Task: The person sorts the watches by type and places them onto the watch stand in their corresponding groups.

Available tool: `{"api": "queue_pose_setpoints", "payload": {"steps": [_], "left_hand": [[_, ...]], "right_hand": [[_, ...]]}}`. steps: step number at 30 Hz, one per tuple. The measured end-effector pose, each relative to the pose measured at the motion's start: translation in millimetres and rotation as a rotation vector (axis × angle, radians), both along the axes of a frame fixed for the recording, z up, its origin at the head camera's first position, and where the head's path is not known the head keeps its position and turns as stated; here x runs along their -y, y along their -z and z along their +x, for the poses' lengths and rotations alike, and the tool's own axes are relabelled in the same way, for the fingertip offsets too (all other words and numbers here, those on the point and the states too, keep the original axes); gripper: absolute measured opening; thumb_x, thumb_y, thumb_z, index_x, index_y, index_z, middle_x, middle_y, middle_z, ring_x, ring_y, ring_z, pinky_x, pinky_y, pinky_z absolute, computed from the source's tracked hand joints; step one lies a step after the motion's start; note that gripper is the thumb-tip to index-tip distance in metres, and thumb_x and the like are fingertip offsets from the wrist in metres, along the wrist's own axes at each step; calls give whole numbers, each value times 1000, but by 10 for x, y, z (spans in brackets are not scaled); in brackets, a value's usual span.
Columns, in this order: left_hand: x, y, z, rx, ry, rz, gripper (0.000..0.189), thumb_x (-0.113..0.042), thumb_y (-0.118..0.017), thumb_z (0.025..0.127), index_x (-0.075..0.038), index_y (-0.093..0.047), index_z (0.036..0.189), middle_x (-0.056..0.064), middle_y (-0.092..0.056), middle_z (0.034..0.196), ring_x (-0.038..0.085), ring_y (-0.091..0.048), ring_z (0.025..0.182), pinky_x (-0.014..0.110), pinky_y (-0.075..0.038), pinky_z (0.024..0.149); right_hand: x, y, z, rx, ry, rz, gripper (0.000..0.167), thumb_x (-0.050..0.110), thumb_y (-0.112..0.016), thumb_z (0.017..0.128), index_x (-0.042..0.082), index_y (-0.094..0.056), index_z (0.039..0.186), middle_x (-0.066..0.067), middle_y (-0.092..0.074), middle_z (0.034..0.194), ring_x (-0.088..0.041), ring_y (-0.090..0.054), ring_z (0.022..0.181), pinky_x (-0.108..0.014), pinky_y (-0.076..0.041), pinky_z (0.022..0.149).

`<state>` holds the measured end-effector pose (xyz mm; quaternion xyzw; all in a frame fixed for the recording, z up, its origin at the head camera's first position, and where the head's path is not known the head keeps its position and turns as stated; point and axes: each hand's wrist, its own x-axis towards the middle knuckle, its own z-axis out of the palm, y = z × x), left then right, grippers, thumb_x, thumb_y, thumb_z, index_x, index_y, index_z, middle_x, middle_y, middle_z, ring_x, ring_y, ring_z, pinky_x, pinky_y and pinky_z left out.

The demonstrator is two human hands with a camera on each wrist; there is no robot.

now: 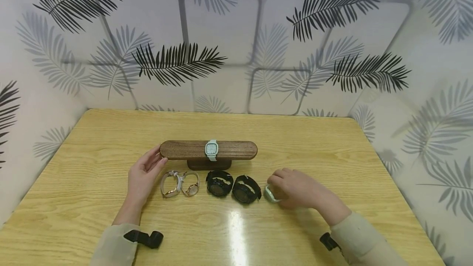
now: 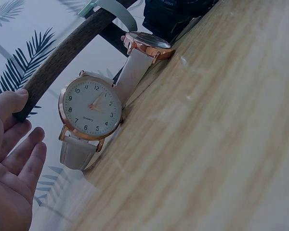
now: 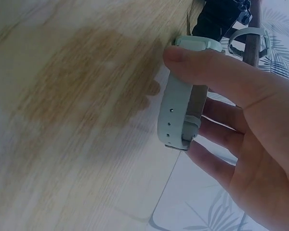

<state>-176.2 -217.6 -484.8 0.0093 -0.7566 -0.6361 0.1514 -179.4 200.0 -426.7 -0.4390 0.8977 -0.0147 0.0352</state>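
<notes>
Display stand (image 1: 236, 150): dark brown, fine wood grain. Watch on the stand (image 1: 211, 148): pale mint case and strap. Watch at the right hand (image 3: 175, 103): pale mint throughout. Left pale-strapped watch (image 2: 90, 107): rose-gold case, white dial, black numerals, rose-gold hands. Its neighbour (image 1: 192, 190): rose-gold case, whitish strap. Two bulky watches (image 1: 242, 195): black. Table (image 1: 295, 134): yellow-tan, streaked grain. Backdrop (image 1: 221, 28): whitish-grey, printed with black and grey feathery leaves and grey rounded outlines. Sleeves (image 1: 116, 241): beige. Wrist devices (image 1: 155, 239): black.
</notes>
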Motion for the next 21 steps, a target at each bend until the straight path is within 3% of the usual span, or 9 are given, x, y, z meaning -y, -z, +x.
{"api": "queue_pose_setpoints", "payload": {"steps": [13, 21], "left_hand": [[-8, -23, 13, 8, -4, 0, 50, -19, -68, 91, -5, -53, 136, 15, -55, 133, 8, -57, 113, 15, -46, 92], [1, -18, 3, 23, -8, -1, 50, -18, -68, 91, -7, -53, 137, 13, -55, 133, 12, -56, 115, 14, -45, 92]], "right_hand": [[9, -183, -12, -80, 10, 20, 55, 29, -83, 74, 5, -60, 118, -10, -61, 111, -28, -58, 101, -45, -53, 85], [24, -314, -105, -115, 5, -1, 56, 25, -84, 73, 5, -58, 118, -9, -59, 112, -27, -58, 102, -43, -52, 88]]}}
